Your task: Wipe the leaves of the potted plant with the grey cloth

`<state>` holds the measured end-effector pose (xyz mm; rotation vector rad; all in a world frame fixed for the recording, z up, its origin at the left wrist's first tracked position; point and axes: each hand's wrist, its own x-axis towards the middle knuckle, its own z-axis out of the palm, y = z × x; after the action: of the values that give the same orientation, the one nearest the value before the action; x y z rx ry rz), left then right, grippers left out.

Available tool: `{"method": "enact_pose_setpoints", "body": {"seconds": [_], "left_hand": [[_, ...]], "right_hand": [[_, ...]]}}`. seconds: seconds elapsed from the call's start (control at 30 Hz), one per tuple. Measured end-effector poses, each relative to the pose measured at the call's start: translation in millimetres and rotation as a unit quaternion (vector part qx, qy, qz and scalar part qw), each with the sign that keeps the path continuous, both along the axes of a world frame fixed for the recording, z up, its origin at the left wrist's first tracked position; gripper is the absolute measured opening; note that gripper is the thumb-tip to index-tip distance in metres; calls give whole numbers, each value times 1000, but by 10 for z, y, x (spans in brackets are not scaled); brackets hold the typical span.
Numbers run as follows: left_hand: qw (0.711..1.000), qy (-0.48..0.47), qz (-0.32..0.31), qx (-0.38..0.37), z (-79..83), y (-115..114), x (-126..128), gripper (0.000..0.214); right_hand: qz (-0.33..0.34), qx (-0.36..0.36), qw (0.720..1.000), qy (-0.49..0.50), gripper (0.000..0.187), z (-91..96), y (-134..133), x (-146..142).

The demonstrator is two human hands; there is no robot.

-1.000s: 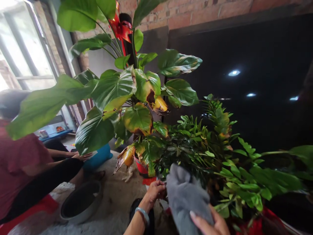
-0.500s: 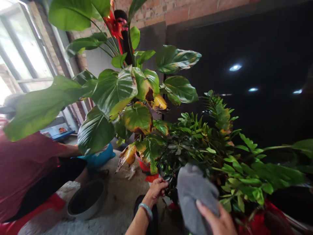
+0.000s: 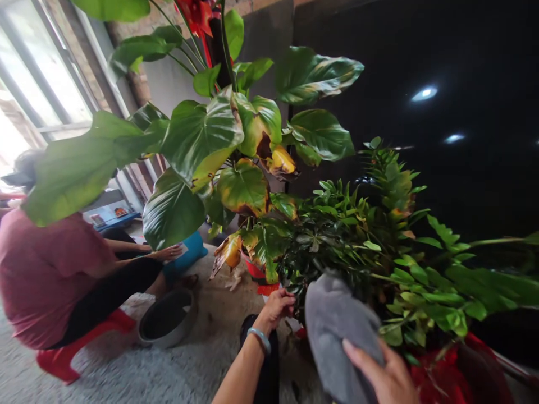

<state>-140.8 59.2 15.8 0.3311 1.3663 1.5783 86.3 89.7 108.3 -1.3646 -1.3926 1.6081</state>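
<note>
My right hand [image 3: 385, 373] grips a grey cloth [image 3: 339, 328], which bunches up above my fingers and thumb. The cloth is in front of the lower part of a dark, small-leaved potted plant [image 3: 309, 247]. At the left edge of that plant, my left hand [image 3: 277, 307] has its fingers closed in a pinch, with a pale green bangle on the wrist. What lies between those fingertips is too small to make out. Beyond my left hand stands a tall, large-leaved plant [image 3: 204, 132] in a red pot [image 3: 255, 269]; some of its lower leaves are yellow and brown.
A person in a pink shirt [image 3: 54, 269] sits at left on a red stool [image 3: 63, 356], hands near a blue item [image 3: 189, 252]. A grey basin [image 3: 168, 322] is on the concrete floor. Feathery-leaved greenery [image 3: 425, 280] fills the right, above red wrapping [image 3: 446, 373].
My view has tilted down and turned slightly left, showing more floor and more of the seated person. My left hand keeps its pinch by the dark plant; the right still holds the cloth.
</note>
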Motion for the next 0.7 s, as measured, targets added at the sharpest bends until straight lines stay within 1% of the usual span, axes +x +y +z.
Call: {"method": "enact_pose_setpoints", "body": {"seconds": [0.03, 0.07, 0.1, 0.13, 0.17, 0.2, 0.23, 0.3, 0.33, 0.37, 0.4, 0.43, 0.5, 0.57, 0.6, 0.63, 0.67, 0.7], "left_hand": [[1000, 1, 0, 1, 8, -6, 4, 31], [1000, 2, 0, 2, 14, -8, 11, 31], [1000, 3, 1, 3, 17, -8, 18, 31], [1000, 5, 2, 3, 16, -4, 26, 31], [1000, 6, 3, 3, 11, 3, 33, 31], [1000, 7, 4, 1, 4, 13, 37, 30], [1000, 7, 4, -1, -6, 23, 39, 30], [1000, 5, 3, -5, -25, 42, 33, 30], [1000, 4, 4, -6, -32, 49, 28, 29], [1000, 3, 4, -6, -35, 52, 23, 29], [1000, 2, 5, -5, -35, 53, 20, 30], [1000, 2, 6, -3, -31, 50, 21, 30], [1000, 2, 7, 1, -15, 39, 33, 30], [1000, 3, 9, 4, 6, 30, 56, 30], [1000, 5, 7, 5, 15, 29, 67, 30], [1000, 5, 12, 8, 24, 31, 75, 31], [999, 1, 34, 16, 31, 36, 78, 33], [997, -8, 72, 32, 39, 42, 73, 36]], "right_hand": [[-14, 12, 1000, 16, 54, 121, 135, -33], [-57, 27, 998, 31, 57, 215, 261, -92], [-88, 24, 995, 44, 60, 269, 360, -165], [-104, 17, 993, 55, 61, 273, 417, -239], [-103, 5, 993, 57, 61, 230, 424, -299], [-81, -10, 995, 51, 59, 146, 383, -336], [-40, -24, 998, 39, 56, 36, 300, -344], [47, -37, 998, 11, 48, -195, 70, -274], [70, -35, 997, 1, 45, -279, -38, -208], [78, -29, 997, -4, 44, -325, -118, -135], [75, -18, 997, -3, 44, -325, -157, -69], [66, -3, 998, -1, 46, -278, -150, -20], [31, 41, 999, 5, 49, -82, -19, -3], [-24, 95, 995, 16, 53, 148, 171, -101], [-49, 118, 992, 24, 54, 230, 247, -177], [-57, 134, 989, 32, 54, 272, 292, -258], [-40, 143, 988, 40, 53, 265, 302, -329], [1, 146, 988, 43, 52, 211, 277, -382]]}}
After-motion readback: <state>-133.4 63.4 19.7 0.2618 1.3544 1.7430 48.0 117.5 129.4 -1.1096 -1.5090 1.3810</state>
